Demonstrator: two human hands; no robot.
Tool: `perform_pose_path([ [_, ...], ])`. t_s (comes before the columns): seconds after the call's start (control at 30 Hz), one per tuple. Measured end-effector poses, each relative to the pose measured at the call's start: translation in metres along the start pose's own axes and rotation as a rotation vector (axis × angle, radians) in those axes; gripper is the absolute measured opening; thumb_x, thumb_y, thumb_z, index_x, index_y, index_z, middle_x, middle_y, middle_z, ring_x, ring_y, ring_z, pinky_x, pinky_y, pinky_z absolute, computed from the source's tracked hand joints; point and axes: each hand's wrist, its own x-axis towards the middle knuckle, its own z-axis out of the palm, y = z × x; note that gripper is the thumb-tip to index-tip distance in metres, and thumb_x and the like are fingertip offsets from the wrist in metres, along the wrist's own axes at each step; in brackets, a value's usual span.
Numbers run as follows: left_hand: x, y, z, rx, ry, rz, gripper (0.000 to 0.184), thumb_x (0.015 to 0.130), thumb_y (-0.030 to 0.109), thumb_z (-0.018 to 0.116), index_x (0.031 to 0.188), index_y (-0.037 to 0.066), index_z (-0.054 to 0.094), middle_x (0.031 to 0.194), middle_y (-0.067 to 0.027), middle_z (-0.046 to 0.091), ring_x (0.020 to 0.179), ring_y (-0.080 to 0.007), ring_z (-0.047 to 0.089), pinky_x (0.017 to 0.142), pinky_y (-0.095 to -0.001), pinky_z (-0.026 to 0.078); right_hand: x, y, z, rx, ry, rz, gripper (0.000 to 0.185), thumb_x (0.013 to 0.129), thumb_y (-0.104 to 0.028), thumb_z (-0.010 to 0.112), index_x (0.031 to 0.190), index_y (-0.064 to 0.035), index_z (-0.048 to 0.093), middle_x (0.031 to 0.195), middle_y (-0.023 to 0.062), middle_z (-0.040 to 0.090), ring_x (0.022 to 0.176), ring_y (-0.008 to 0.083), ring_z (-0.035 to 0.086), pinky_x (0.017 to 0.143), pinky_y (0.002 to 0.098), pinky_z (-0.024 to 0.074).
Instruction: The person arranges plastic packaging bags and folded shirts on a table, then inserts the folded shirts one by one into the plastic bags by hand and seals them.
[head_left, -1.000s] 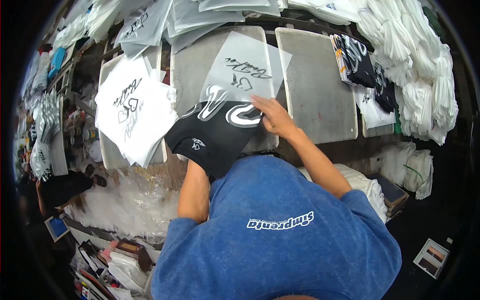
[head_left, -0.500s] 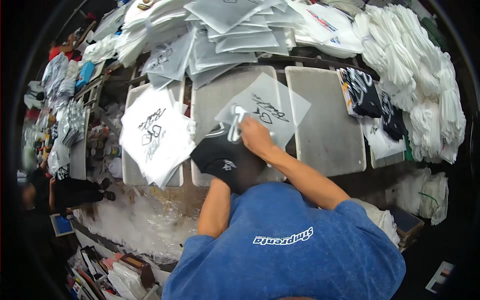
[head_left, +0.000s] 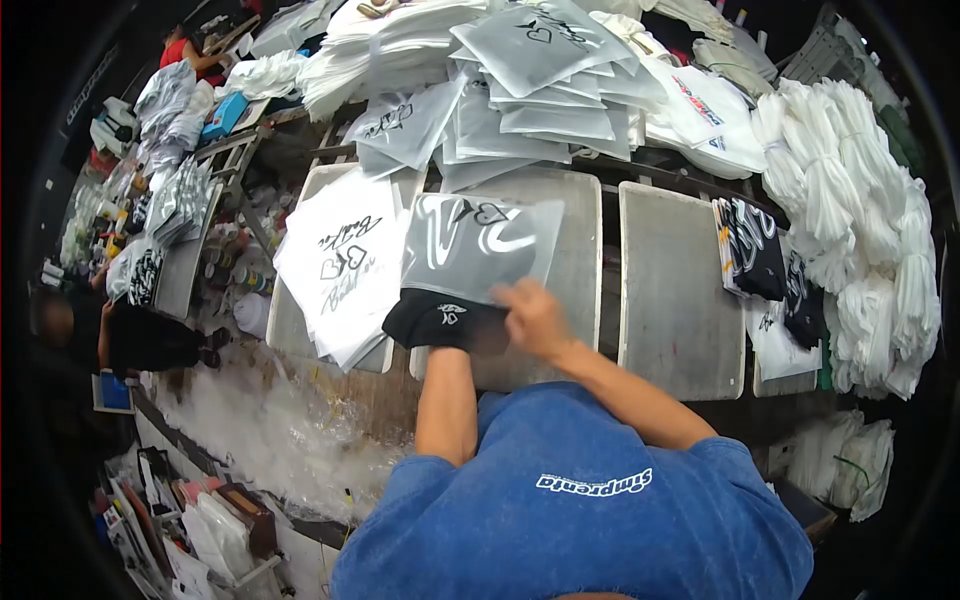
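Note:
A black folded garment (head_left: pixel 425 318) with white print lies partly inside a frosted clear bag (head_left: pixel 480 262); its large white curves show through the plastic. The garment's lower part, with a small white logo, sticks out below the bag's opening. My right hand (head_left: pixel 535 318) is closed at the lower right corner of the bag, fingertips on its edge. Beneath the black cloth, my left hand is hidden; only the wrist and forearm show. Both rest over the middle grey board (head_left: pixel 575 300). Left of the bag is a fanned stack of white printed bags (head_left: pixel 335 265).
Frosted bags (head_left: pixel 545 120) are piled beyond the boards. Folded black garments (head_left: pixel 750 245) lie at the right, near bundled white cloth (head_left: pixel 860 230). Another grey board (head_left: pixel 680 300) stands between. At the far left is a person in dark clothes (head_left: pixel 150 335); one in red (head_left: pixel 180 52) is farther back.
The bag has come down over more of the garment and sits straighter. My right hand has moved from the printed area to the bag's lower corner. The view has shifted.

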Motion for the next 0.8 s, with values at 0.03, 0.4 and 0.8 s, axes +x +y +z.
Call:
perform_pose_path([
  [0.03,0.002,-0.002,-0.001,-0.006,0.006,-0.004,0.040,0.099,0.025,0.045,0.129,-0.001,0.051,0.124,-0.0211,0.059,0.111,-0.0334,0.060,0.098,-0.0477,0.046,0.000,0.016,-0.004,-0.055,0.122,0.152,0.034,0.069,0.000,0.062,0.103,-0.0040,0.064,0.083,0.0119,0.053,0.081,0.0321,0.056,0.075,0.0421,0.0494],
  [0.4,0.071,-0.053,-0.002,-0.022,0.041,-0.115,0.041,0.099,0.026,0.045,0.128,-0.001,0.051,0.123,-0.0219,0.059,0.111,-0.0332,0.060,0.099,-0.0483,0.046,-0.051,0.058,0.011,0.128,0.236,0.463,0.014,0.076,-0.009,0.067,0.087,-0.0024,0.060,0.081,0.0114,0.054,0.075,0.0241,0.056,0.066,0.0338,0.0463],
  [0.8,0.065,-0.107,-0.043,0.119,0.145,-0.263,0.042,0.099,0.027,0.044,0.128,-0.002,0.052,0.122,-0.0226,0.059,0.110,-0.0331,0.060,0.099,-0.0489,0.046,-0.148,0.073,0.004,0.400,0.048,1.002,0.021,0.082,-0.019,0.073,0.090,-0.0029,0.063,0.087,0.0099,0.063,0.079,0.0158,0.062,0.069,0.0293,0.0508],
])
